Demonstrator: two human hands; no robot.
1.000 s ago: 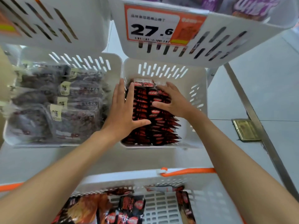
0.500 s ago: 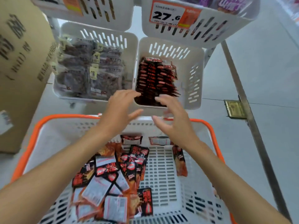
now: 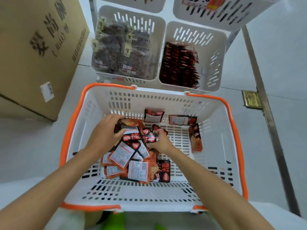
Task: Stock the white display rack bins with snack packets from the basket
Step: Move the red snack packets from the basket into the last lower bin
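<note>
Fingers (image 3: 116, 118) of left hand (image 3: 104, 133) and right hand (image 3: 161, 142): curled around snack packets (image 3: 126, 153) in basket (image 3: 149, 98), seemingly gripping. Step: gathering. Next: carry to red-packet bin (image 3: 216, 47).

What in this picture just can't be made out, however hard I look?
1. Price tag: head view, cut by the top edge, so the number is incomplete.
2. Snack packets in the basket: the left hand and right hand gripping them cover part of the pile, so there is no counting them.
3. Packet print: too small and blurred to read.
4. Green shape: blurred and cut off by the bottom edge.
</note>
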